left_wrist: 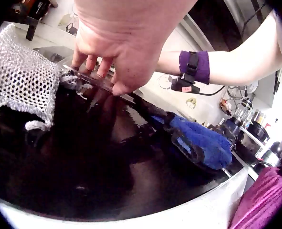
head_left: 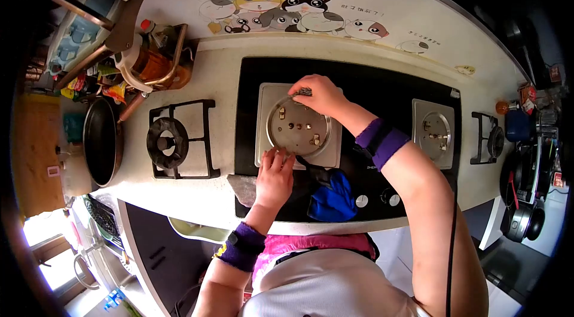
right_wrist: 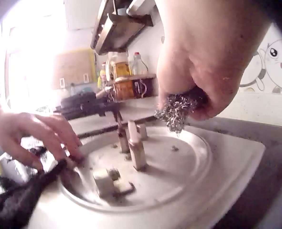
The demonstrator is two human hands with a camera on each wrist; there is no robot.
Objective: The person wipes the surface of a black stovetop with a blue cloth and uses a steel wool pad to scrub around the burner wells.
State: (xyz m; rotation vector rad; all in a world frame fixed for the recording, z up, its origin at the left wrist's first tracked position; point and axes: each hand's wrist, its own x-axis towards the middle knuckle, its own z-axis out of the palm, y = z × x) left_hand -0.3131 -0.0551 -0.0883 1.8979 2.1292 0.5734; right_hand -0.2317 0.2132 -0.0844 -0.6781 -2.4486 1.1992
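My right hand [head_left: 323,98] grips a steel wool scrubber [right_wrist: 176,114] over the far rim of a round metal burner tray [head_left: 290,145] in the black gas stove. Burner fittings [right_wrist: 137,155] stand up from the tray's middle. At the tray's near left edge, my left hand [head_left: 275,180] rests its fingertips, fingers extended and slightly bent. A blue cloth with black edging [head_left: 332,197] lies just right of the left hand, on the stove's front. Left of that hand is a grey mesh cloth [left_wrist: 24,71].
A removed pan support with its burner [head_left: 173,140] sits on the counter to the left, beside a black frying pan [head_left: 101,140]. Another support [head_left: 487,137] lies at the right, by the second burner tray [head_left: 423,119]. Oil bottles [head_left: 152,66] stand in the back left corner.
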